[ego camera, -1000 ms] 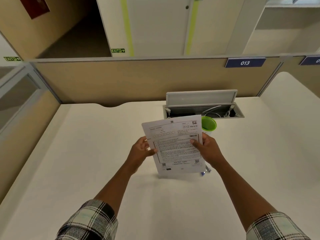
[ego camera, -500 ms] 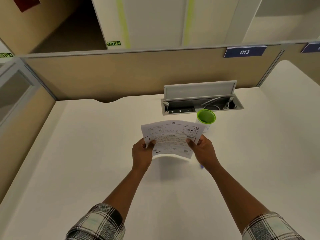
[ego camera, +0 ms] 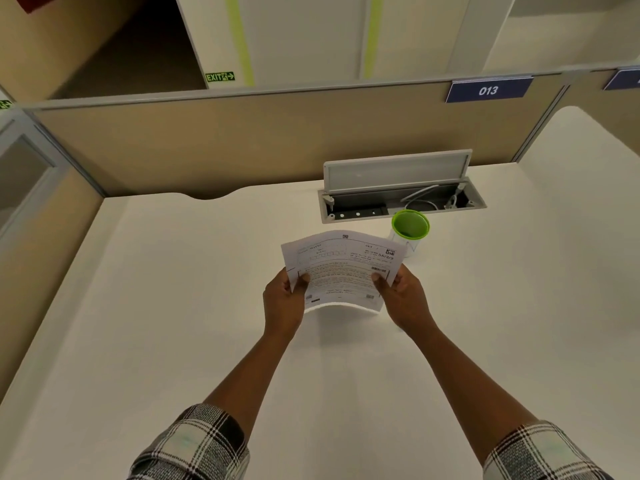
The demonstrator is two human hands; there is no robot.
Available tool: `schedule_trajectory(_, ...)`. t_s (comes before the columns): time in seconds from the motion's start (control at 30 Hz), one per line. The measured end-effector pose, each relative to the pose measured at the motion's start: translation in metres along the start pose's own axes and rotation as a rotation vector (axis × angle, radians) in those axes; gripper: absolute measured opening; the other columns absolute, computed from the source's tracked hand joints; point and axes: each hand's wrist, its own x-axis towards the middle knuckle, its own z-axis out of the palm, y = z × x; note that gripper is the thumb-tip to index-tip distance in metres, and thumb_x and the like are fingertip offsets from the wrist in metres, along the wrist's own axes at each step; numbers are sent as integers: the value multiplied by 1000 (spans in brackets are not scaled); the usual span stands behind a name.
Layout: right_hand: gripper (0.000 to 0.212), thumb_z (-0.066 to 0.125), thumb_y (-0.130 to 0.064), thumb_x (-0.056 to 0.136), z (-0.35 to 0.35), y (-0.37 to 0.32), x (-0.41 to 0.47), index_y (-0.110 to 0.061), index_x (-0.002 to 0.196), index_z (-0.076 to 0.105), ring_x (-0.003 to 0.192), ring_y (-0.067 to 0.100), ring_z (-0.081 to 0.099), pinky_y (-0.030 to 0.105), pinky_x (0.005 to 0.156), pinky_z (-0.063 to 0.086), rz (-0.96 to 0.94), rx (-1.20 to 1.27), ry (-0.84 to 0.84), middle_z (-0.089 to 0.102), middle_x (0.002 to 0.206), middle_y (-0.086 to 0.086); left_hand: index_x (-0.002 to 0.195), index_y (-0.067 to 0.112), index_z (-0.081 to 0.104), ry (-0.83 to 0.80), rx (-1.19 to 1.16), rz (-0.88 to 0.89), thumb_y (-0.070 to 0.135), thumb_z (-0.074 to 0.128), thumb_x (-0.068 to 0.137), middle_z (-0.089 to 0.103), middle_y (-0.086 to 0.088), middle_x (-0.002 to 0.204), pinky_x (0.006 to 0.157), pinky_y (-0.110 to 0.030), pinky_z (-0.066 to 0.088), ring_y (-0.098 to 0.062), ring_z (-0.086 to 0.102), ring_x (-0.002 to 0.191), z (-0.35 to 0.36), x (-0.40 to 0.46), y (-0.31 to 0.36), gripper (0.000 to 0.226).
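Note:
A printed white sheet of paper (ego camera: 341, 268) hangs above the white desk (ego camera: 173, 323), bowed upward across its width. My left hand (ego camera: 284, 301) pinches its left edge with the thumb on top. My right hand (ego camera: 403, 296) pinches its right edge the same way. The sheet's lower edge curls down toward the desk. Both forearms reach in from the bottom, with plaid sleeves at the elbows.
A cup with a green rim (ego camera: 410, 226) stands just behind the sheet's right corner. Behind it an open cable hatch (ego camera: 398, 195) with its lid raised is set into the desk. A beige partition (ego camera: 207, 147) with a "013" label (ego camera: 488, 90) walls the far edge.
The sheet has tipped from nearly upright to flatter and bowed, and both hands have moved it slightly away from me. A pen seen under the sheet one second ago is no longer visible.

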Motion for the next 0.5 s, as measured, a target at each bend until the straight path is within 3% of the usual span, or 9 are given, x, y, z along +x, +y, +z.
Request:
schedule_trajectory(0.1,28,61,-23,94,2,4,-1,-26,122,59,95,-8,63,5,69,49,40,-6,-19,69,108,-10,108,25,64,-17,23,-44,17,62,95,68,19,97,68,-5,50,1,66,88,1,-1,-6,16)
schedule_trajectory(0.23,22,57,-24,97,4,4,-2,-24,119,60,89,-13,60,1,66,45,46,-67,-4,66,104,-13,104,29,65,-33,22,-63,15,59,96,68,21,96,68,-4,50,2,66,89,0,-3,-7,17)
schedule_trajectory(0.33,15,57,-28,96,0,1,0,-31,111,61,87,-13,61,2,68,47,56,-105,-3,67,98,-21,99,36,64,-61,19,-67,17,61,95,69,21,98,67,-11,54,1,68,87,-4,0,-5,20)
schedule_trajectory(0.43,14,58,-28,95,-5,0,1,-30,108,62,83,-10,66,5,63,49,88,-109,-41,69,95,-21,104,30,64,-112,47,-104,23,60,96,71,16,103,72,-22,58,-6,69,92,-10,7,-3,12)
schedule_trajectory(0.5,13,58,-26,94,-7,-1,2,-30,106,62,80,-13,66,4,61,48,109,-107,-71,69,93,-22,106,27,64,-145,41,-151,24,56,98,71,14,103,70,-20,58,-7,70,90,-12,10,-2,12)
